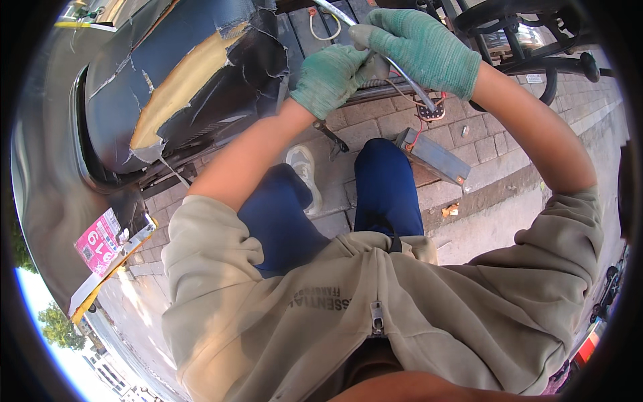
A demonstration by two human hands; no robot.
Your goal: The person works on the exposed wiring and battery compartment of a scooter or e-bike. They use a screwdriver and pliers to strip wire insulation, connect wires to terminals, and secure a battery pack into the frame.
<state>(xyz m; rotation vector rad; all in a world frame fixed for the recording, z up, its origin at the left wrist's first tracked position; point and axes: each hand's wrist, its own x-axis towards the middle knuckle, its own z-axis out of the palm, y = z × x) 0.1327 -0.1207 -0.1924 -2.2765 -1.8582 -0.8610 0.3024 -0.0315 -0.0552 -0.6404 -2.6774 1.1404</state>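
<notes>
My left hand [328, 77], in a green knit glove, has its fingers closed near a pale cable or tube [408, 77]; what exactly they grip is hidden. My right hand [429, 50], gloved alike, is closed on that cable, thumb and fingertips meeting the left hand's. The cable runs from the top edge down toward a dark pedal [431, 112], beside thin red and pale wires. Behind the hands lie grey battery blocks [301, 33] in a compartment, with a looped wire on top. A loose grey battery [439, 161] rests on the paving at right, a red wire attached.
A torn black seat [181, 94] with exposed yellow foam and a dark body panel [47, 201] with a pink plate [97, 244] fill the left. A black tubular frame [516, 67] is at top right. My knees are bent above brick paving [489, 147].
</notes>
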